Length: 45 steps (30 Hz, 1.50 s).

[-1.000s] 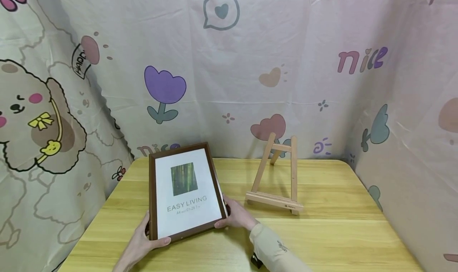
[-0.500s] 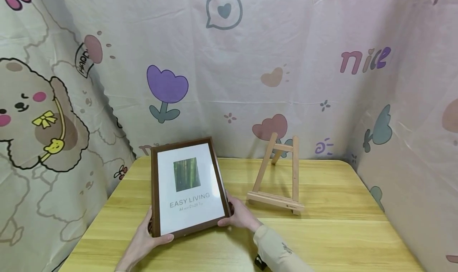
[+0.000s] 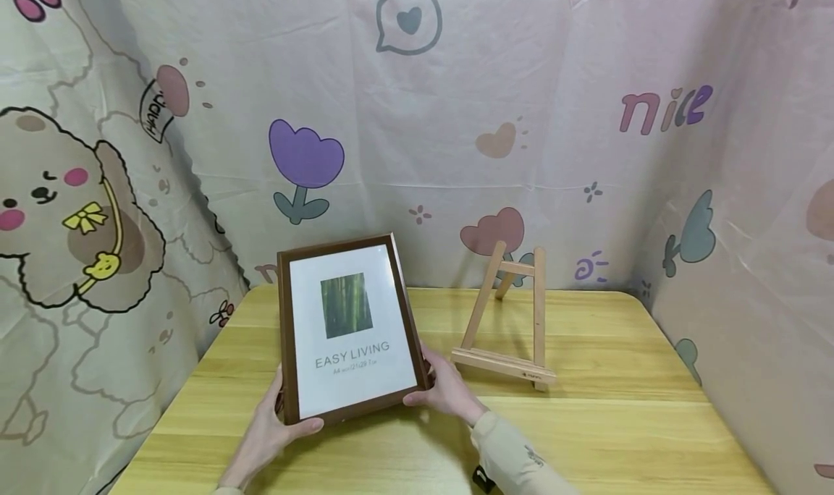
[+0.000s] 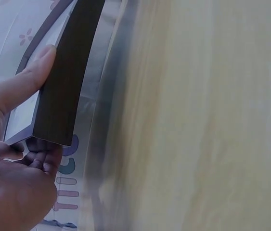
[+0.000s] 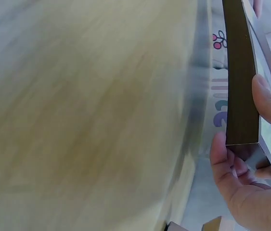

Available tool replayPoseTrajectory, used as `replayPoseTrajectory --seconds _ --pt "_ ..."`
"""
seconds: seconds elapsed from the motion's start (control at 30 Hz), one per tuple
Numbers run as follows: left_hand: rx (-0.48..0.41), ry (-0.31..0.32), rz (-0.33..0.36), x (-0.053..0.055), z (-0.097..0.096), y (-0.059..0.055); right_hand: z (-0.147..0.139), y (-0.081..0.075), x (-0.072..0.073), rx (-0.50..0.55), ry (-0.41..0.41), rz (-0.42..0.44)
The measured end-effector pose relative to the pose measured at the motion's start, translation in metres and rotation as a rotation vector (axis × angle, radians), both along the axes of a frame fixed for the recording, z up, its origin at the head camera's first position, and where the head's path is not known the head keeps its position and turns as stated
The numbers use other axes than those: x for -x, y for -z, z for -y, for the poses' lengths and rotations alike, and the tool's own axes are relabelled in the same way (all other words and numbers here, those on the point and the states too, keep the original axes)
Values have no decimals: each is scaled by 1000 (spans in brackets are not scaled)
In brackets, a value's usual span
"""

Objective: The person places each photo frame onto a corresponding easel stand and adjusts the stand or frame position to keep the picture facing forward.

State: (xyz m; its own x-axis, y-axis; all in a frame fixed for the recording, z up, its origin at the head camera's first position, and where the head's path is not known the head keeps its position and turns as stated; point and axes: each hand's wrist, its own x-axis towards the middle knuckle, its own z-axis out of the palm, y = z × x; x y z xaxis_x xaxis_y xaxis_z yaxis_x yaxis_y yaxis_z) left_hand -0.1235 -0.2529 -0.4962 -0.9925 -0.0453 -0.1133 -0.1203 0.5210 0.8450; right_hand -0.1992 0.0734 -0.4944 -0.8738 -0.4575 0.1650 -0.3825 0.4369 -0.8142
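Observation:
A brown picture frame (image 3: 352,307), with a white insert reading "EASY LIVING" and a small green forest picture, leans back at a slant over the table. My left hand (image 3: 276,422) grips its lower left corner, thumb over the front of the bottom edge. At the lower right corner, my right hand (image 3: 449,390) holds the frame the same way. Both wrist views show the frame's bottom edge (image 4: 60,91) apart from the tabletop, with fingers curled behind the corners. To the right stands a small wooden easel (image 3: 502,365), which neither hand touches.
The wooden table (image 3: 619,422) reaches back to a patterned cloth (image 3: 417,119), which also hangs at both sides. A small black item (image 3: 482,478) shows beside the right sleeve (image 3: 515,451). The easel stands just beyond the right hand.
Both hands have raised the picture frame and brought it more upright, shifting it slightly right. Their grip at the lower corners is the same. The easel stays in place.

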Motion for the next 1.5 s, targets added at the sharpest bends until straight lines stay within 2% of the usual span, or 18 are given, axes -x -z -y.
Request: replayPoseTrajectory --seconds 0.27,0.63,0.93,1.17,1.3,1.5 --pt "-28 12 -102 2 -5 -5 -6 -6 -3 -4 34 -55" --pt "-26 4 -191 7 -16 -9 -16 -13 -10 29 85 -127" --pt "-5 20 -288 11 -27 -7 -27 -14 -15 49 148 -113" --pt "4 27 -322 14 -37 -13 -35 -17 -17 65 185 -80" --pt "-3 54 -366 19 -44 -14 -44 -17 -17 57 224 -77" --pt "-21 91 -458 27 -55 -15 -59 -18 -18 50 256 -131"
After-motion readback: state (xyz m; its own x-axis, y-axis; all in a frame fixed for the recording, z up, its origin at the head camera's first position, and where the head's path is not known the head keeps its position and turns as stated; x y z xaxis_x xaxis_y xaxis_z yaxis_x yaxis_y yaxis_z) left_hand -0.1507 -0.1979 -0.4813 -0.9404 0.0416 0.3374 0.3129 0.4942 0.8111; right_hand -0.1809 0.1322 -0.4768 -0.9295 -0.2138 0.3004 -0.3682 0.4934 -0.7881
